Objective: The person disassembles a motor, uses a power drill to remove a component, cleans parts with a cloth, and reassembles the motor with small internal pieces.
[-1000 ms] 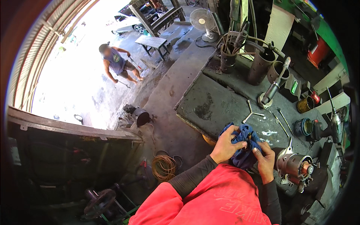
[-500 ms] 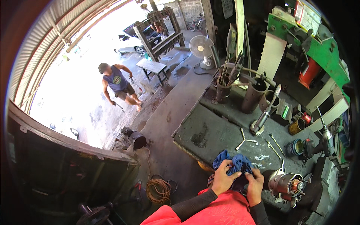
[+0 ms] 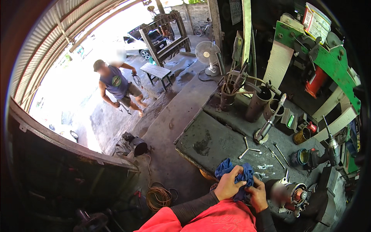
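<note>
A crumpled blue rag (image 3: 225, 169) is bunched between my two hands at the near edge of the workbench. My left hand (image 3: 230, 185) grips it from the left, thumb pressed along its near side. On the other side my right hand (image 3: 258, 194) pinches the cloth with bent fingers. Whether anything is wrapped inside the rag is hidden. Just right of my right hand sits a partly opened electric motor (image 3: 297, 195), its copper windings showing. Beyond the rag lie a three-armed wrench (image 3: 247, 149) and a thin spanner (image 3: 277, 159).
The dark workbench (image 3: 193, 133) carries metal cans (image 3: 258, 103) of tools, an upright cylindrical tool (image 3: 268, 128), a blue tub (image 3: 300, 157) and a drill (image 3: 333, 145). A coiled orange cable (image 3: 158, 196) lies on the floor. Another person (image 3: 119, 85) walks outside, holding tools, near a bench (image 3: 155, 69).
The other person has come nearer, arm further out. My hands still hold the rag, with fingers slightly shifted. The whole view has tilted a little.
</note>
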`<state>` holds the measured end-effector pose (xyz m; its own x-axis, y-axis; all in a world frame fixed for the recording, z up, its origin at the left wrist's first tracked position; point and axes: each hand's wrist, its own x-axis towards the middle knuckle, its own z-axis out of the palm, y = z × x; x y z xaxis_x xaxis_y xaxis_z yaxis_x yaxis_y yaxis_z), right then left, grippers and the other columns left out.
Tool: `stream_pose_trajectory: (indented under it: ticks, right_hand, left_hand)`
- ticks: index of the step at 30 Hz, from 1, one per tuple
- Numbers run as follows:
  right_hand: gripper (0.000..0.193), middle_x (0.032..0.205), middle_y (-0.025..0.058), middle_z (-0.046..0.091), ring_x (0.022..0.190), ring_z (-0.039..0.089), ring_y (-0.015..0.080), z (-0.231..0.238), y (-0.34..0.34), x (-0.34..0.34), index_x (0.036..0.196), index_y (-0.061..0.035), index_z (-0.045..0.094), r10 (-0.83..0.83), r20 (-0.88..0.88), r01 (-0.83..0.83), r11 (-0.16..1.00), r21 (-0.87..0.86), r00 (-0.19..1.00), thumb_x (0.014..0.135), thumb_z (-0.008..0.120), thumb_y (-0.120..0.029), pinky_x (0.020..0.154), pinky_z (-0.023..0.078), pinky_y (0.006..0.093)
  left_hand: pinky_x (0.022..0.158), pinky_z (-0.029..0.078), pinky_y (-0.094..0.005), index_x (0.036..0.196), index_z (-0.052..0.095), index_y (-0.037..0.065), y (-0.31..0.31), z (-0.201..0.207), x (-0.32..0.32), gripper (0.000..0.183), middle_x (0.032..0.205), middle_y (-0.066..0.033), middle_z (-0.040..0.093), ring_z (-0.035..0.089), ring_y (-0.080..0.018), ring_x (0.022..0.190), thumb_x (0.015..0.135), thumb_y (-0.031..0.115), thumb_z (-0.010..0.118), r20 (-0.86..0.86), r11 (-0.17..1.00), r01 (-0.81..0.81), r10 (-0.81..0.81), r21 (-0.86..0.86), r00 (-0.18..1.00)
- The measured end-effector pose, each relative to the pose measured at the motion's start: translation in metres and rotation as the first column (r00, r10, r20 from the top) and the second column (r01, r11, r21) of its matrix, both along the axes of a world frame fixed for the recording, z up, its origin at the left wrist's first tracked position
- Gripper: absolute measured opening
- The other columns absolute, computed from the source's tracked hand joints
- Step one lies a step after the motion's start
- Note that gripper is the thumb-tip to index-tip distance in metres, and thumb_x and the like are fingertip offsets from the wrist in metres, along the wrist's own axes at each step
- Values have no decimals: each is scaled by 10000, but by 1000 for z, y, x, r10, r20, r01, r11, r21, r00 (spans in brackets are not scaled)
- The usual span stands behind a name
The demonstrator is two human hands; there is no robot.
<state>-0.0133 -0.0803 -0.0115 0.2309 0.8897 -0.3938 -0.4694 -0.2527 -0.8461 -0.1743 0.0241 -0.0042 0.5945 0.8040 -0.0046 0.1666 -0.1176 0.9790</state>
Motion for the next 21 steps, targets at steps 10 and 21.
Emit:
stream_pose_trajectory:
  ticks: [10, 21]
  right_hand:
    - [588, 1294, 73, 688, 1099, 678, 183, -14, 4, 0, 1403, 68, 678, -43, 152, 34, 997, 65, 987, 819, 627, 114, 959, 530, 309]
    - [413, 1105, 252, 565, 1043, 595, 484, -25, 2, -4, 1203, 53, 620, 92, 939, -193, 981, -28, 330, 810, 712, -33, 893, 505, 507]
  left_hand:
    - [1033, 530, -372, 1260, 575, 21, 4, -5, -1, 498, 1136, -122, 719, 707, -208, 1169, 859, 7, 870, 15, 992, 24, -22, -125, 1000]
    - [1035, 536, -353, 1269, 594, 15, 1, -25, 9, 507, 1251, -86, 649, 679, -246, 1210, 879, 98, 907, 97, 950, -139, 172, -278, 980]
